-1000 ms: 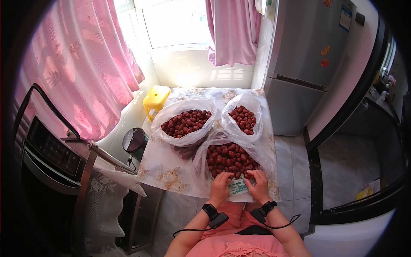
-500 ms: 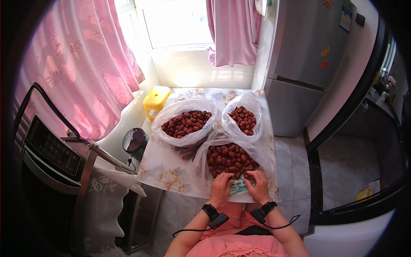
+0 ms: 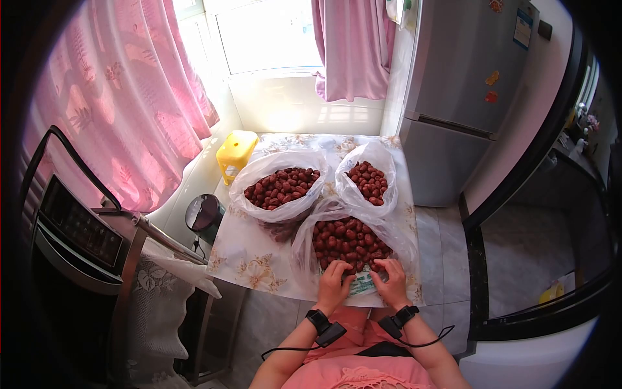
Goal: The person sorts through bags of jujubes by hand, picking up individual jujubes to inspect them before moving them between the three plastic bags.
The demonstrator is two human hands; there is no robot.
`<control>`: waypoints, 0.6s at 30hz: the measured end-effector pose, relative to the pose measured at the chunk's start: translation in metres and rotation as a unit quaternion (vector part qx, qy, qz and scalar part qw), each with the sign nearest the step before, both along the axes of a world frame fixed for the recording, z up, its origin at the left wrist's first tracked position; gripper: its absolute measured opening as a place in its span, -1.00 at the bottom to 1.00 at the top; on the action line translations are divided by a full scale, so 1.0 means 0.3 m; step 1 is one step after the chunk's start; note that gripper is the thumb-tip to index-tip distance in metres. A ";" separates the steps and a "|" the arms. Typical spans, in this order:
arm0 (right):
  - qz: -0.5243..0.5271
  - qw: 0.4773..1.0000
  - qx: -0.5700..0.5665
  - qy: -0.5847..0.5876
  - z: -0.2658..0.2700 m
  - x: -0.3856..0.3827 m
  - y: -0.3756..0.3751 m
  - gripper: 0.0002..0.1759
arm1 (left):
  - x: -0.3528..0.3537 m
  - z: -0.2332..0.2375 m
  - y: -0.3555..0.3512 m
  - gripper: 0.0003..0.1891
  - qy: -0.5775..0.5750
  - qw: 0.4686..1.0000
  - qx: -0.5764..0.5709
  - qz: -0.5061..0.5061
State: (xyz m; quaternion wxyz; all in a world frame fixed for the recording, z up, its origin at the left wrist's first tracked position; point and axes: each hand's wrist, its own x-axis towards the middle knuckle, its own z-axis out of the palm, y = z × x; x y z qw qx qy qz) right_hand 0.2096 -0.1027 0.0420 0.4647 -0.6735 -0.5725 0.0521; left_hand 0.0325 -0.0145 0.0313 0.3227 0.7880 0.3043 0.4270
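Observation:
The nearest clear plastic bag lies open on the table, with dark red dates heaped in it. My left hand is at the heap's near edge, fingers curled and thumb below, with a red date between them. A little to the right, my right hand bends its fingers round a date at the same edge. Green print on the bag shows between the two hands. Both wrists wear a black strap with a small box and cable.
Two more open bags of dates stand behind, a larger left bag and a smaller right bag. A flowered cloth covers the table. Around it are a yellow stool, a dark bin and a grey fridge.
My left hand's fingers and thumb have shifted slightly at the edge of the heap. My right hand has barely moved, and the bags stay where they were.

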 end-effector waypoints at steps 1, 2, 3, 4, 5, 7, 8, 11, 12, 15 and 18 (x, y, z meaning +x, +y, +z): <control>0.000 1.000 0.015 -0.014 0.000 0.001 0.002 -0.65 | 0.000 -0.001 0.000 -0.68 0.001 1.000 0.000 0.000; 0.000 0.999 0.030 -0.028 0.000 0.002 0.004 -0.66 | 0.000 0.000 0.000 -0.68 0.001 1.000 0.000 0.001; 0.000 0.999 0.030 -0.028 0.001 0.002 0.004 -0.66 | 0.000 0.000 0.000 -0.68 0.001 1.000 0.000 0.001; 0.000 0.999 0.031 -0.025 0.001 0.001 0.004 -0.66 | 0.000 0.001 0.000 -0.68 0.000 1.000 -0.001 0.000; 0.000 0.999 0.031 -0.022 0.000 0.001 0.003 -0.66 | 0.000 0.001 0.000 -0.68 0.000 1.000 -0.001 0.000; -0.001 0.999 0.032 -0.021 -0.009 0.003 0.003 -0.66 | 0.000 0.001 0.000 -0.68 0.000 1.000 -0.002 -0.001; -0.002 0.999 0.034 -0.019 -0.010 0.003 0.004 -0.66 | 0.000 0.001 0.000 -0.68 0.000 1.000 -0.003 -0.001; -0.005 0.999 0.033 -0.023 -0.007 0.002 0.001 -0.66 | 0.000 0.000 0.000 -0.68 0.002 1.000 -0.001 0.000; -0.005 0.999 0.033 -0.023 -0.006 0.001 0.000 -0.66 | -0.001 0.001 0.000 -0.68 0.002 1.000 -0.001 0.000; -0.008 1.000 0.014 -0.002 -0.007 -0.001 -0.004 -0.68 | -0.001 0.002 -0.001 -0.68 0.007 1.000 -0.003 0.001; -0.008 1.000 0.016 0.004 -0.010 -0.001 -0.004 -0.67 | 0.000 0.002 -0.001 -0.69 0.007 1.000 -0.006 0.001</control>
